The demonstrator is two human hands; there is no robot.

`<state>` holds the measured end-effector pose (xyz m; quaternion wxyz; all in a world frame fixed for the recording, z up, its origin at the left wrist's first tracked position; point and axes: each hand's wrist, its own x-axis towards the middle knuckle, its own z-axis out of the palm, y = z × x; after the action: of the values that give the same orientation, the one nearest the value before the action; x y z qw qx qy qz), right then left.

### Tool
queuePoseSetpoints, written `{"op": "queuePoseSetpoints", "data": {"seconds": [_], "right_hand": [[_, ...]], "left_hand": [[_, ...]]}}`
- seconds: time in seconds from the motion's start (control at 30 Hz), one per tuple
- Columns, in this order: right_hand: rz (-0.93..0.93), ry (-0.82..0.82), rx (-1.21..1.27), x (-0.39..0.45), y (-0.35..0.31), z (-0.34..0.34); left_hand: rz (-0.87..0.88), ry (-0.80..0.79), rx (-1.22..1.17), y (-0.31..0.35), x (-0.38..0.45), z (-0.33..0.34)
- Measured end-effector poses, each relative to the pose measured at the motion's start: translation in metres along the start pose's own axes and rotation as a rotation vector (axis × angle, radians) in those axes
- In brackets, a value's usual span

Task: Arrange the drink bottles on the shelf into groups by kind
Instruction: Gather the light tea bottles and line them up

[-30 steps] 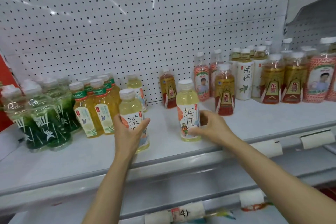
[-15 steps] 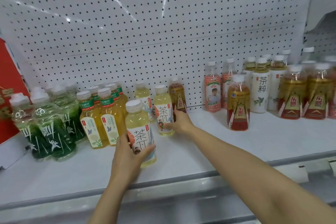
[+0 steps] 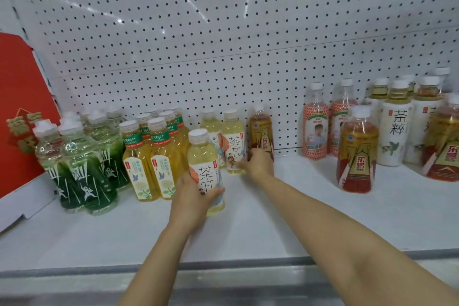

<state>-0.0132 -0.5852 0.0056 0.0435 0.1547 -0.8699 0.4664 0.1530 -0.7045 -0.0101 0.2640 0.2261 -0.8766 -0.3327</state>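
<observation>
Left hand (image 3: 192, 196), low in the centre of the frame, wrapped around the front pale-yellow tea bottle (image 3: 206, 164), fingers curled on its left side and thumb pressed across the lower label; bottle upright on the white shelf (image 3: 273, 231), just right of the yellow jasmine tea bottles (image 3: 151, 161).

Right hand (image 3: 257, 164), slightly right of centre and farther back, reaching to the second pale-yellow tea bottle (image 3: 233, 143); fingertips against its lower right side, loosely curled. Whether gripping or only touching, impossible to tell. That bottle upright near the pegboard back panel (image 3: 223, 32), beside a third of the same kind (image 3: 211, 129) to its left and directly left of a lone amber bottle with red-gold label (image 3: 260, 129).

At left of the frame, a cluster of green bottles (image 3: 82, 164), next to a red sign (image 3: 22, 112) at the far left edge.

At right, well apart from the hands: two bottles with orange patterned labels (image 3: 316, 124) against the back panel, another amber red-gold bottle (image 3: 357, 151) standing forward, white-labelled tea bottles (image 3: 397, 126) behind it, more amber bottles cut off at the right edge.
</observation>
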Motion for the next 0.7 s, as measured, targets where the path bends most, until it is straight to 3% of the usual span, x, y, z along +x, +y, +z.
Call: {"op": "queuePoseSetpoints", "data": {"seconds": [0.33,0.7], "right_hand": [[-0.004,0.019,-0.132,0.005,-0.019,0.013],[0.006,0.032,-0.119,0.013,-0.018,0.02]], "left_hand": [[-0.146,0.04,0.063,0.024,0.051,0.02],[-0.18,0.007,0.043,0.032,0.082,0.028]]}}
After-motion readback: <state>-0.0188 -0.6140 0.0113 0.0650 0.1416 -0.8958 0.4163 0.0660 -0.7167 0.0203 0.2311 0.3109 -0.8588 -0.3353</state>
